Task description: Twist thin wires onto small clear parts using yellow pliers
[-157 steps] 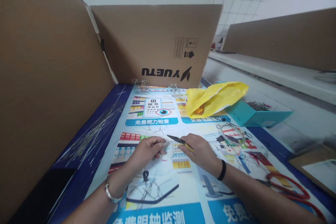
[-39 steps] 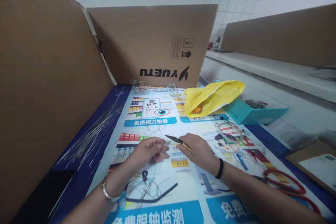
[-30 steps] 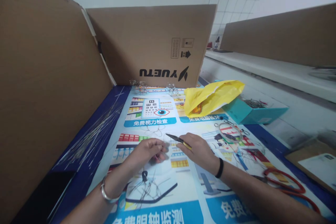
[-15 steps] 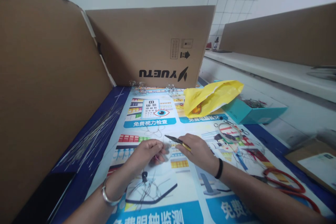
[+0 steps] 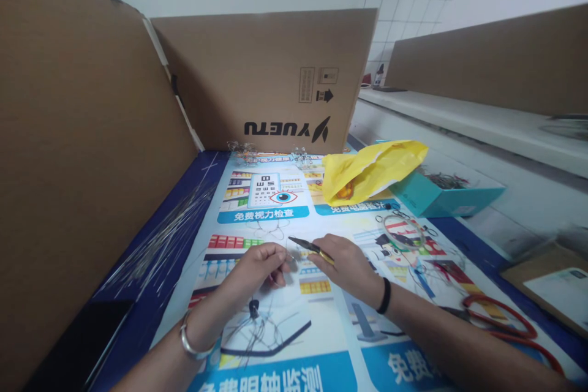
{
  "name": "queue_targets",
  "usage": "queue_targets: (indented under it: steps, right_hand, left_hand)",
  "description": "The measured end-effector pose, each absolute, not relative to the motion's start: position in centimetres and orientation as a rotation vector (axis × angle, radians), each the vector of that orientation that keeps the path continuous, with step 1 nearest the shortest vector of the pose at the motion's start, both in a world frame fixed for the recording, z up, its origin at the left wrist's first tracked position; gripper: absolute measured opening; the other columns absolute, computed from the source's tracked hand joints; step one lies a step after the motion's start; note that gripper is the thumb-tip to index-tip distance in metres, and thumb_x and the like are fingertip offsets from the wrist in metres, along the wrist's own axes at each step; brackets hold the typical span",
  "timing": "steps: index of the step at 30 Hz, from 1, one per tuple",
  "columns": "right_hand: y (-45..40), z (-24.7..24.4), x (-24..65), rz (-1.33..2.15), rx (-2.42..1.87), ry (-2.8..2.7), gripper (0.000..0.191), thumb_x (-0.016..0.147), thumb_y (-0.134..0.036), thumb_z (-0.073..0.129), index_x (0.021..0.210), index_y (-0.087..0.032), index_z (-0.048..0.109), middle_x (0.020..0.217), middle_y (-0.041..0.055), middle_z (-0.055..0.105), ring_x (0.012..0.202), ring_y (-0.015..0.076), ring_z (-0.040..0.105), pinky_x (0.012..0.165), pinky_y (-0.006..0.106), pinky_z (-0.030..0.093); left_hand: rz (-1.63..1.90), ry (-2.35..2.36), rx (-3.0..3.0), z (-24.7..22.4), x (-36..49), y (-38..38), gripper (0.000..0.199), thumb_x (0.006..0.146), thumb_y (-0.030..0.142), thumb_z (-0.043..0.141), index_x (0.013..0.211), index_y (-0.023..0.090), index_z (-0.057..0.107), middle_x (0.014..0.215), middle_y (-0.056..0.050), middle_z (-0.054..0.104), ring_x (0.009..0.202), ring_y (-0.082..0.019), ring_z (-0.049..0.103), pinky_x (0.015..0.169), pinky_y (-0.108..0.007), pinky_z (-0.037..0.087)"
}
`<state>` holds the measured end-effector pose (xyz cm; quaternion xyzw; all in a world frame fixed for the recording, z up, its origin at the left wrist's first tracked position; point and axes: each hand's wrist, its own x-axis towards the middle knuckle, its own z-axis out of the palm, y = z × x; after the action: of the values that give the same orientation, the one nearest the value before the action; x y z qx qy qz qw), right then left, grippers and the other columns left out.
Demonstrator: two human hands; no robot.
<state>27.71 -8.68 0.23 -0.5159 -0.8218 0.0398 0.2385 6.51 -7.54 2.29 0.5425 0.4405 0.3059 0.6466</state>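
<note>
Over the printed poster sheet, my left hand is closed in a pinch on a thin wire, of which only a faint bit shows beyond the fingertips. My right hand grips needle-nose pliers with yellow handles, their dark pointed jaws aimed left, just above the left fingertips. Whether the jaws touch the wire I cannot tell. Below my left hand lies a bunch of loose thin wires with a small black piece at its top.
Long straight wires lie on the left. A yellow bag and a teal box of wire pieces stand back right. Red-handled scissors and a wire coil lie right. Cardboard panels rise behind and left.
The fingers of my left hand have curled in slightly, and the wire has shifted a little in them. My right hand and the pliers have barely moved.
</note>
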Motion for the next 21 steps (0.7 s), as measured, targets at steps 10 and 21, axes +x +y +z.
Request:
queue_targets:
  steps: [10, 21]
  right_hand:
    - [-8.35, 0.06, 27.88, 0.065, -1.310, -2.076, 0.024, 0.086, -0.036, 0.047, 0.101, -0.019, 0.053, 0.094, 0.0083, 0.058, 0.090, 0.0206, 0.051, 0.079, 0.035, 0.042]
    - [-9.15, 0.90, 27.47, -0.015, -1.267, -2.345, 0.026, 0.087, -0.038, 0.047, 0.101, -0.018, 0.055, 0.091, 0.0076, 0.056, 0.089, 0.0214, 0.048, 0.077, 0.035, 0.035]
  left_hand:
    - [0.753, 0.930, 1.168, 2.36, 6.22, -7.34, 0.023, 0.076, 0.037, 0.058, 0.072, 0.015, 0.053, 0.062, 0.002, 0.055, 0.047, -0.007, 0.049, 0.046, -0.018, 0.033]
    - [0.751, 0.956, 1.295, 2.19, 6.27, -7.22, 0.020, 0.077, 0.032, 0.054, 0.067, 0.016, 0.050, 0.054, 0.004, 0.048, 0.045, -0.008, 0.045, 0.046, -0.019, 0.032]
